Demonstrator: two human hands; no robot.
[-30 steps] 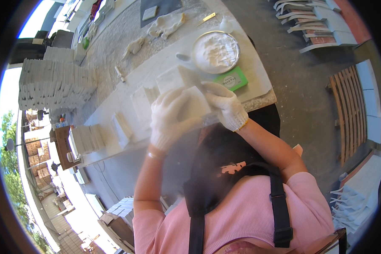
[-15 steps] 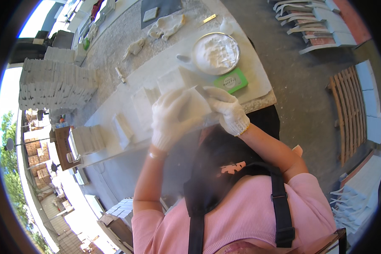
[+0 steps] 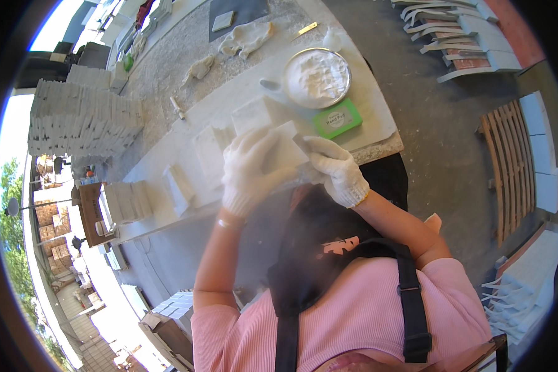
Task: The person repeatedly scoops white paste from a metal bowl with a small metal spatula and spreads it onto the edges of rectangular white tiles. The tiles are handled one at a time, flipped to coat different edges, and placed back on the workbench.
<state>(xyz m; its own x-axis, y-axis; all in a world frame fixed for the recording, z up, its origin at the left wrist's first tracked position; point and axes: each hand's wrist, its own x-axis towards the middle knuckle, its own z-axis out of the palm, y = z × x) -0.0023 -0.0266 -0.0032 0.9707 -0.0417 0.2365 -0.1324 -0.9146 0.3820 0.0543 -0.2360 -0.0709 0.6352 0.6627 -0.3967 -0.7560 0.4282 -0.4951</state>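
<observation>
A flat, white, straight-edged slab sat slanted between the left grip and the right grip, which pinched a small grey block at the slab's edge.

white knit gloves, pink ribbed short-sleeved shirt, black apron.

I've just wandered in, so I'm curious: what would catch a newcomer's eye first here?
Probably the white-gloved left hand on a pale slab, mid-picture, and the right hand holding a small grey block at the slab's edge. Just beyond, a vivid green box sits beside a bowl of white, powdery stuff. A big stack of pale slabs stands at upper left.
</observation>
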